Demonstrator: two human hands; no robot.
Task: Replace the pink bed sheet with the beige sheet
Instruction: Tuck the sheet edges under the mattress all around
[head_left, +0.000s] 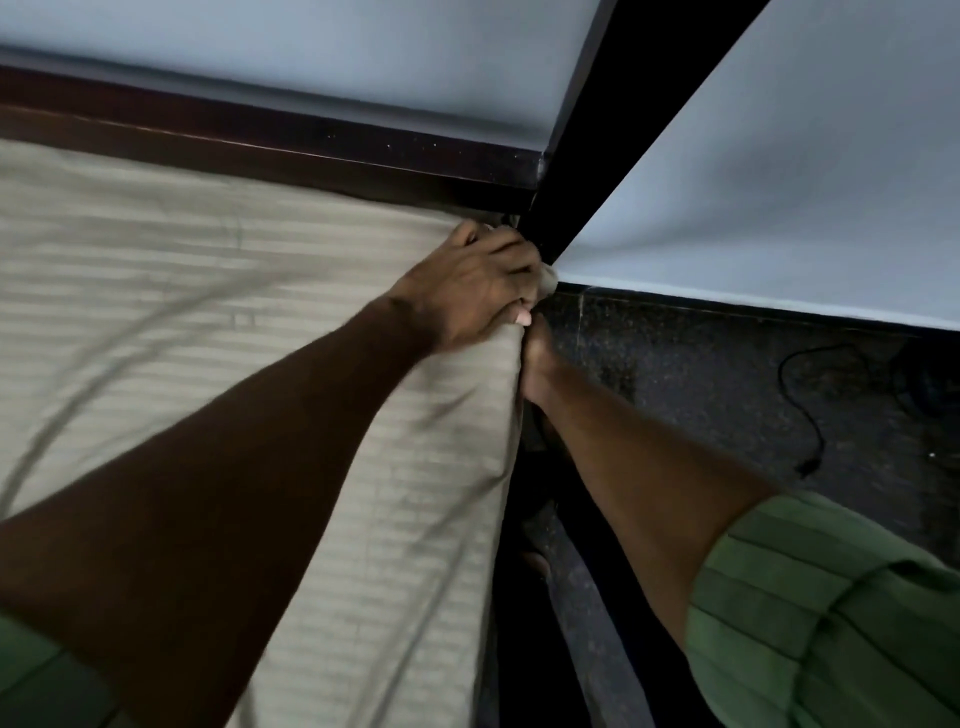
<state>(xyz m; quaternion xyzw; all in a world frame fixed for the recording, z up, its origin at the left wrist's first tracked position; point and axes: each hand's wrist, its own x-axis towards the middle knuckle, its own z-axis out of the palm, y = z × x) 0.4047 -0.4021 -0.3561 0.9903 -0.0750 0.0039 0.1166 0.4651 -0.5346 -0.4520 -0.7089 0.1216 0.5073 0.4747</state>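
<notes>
Left hand grips beige sheet corner.

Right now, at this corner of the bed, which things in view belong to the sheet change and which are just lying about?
Part of the job:
- beige sheet, spread over the mattress
- left hand, gripping the sheet's corner
- right hand, at the sheet's side edge, fingers hidden
- dark wooden bed frame

Just lying about:
- black cable on the dark floor

No pink sheet shows.

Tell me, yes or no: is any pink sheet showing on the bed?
No: only the beige sheet covers the bed, with the left hand gripping its corner by the headboard.
</notes>
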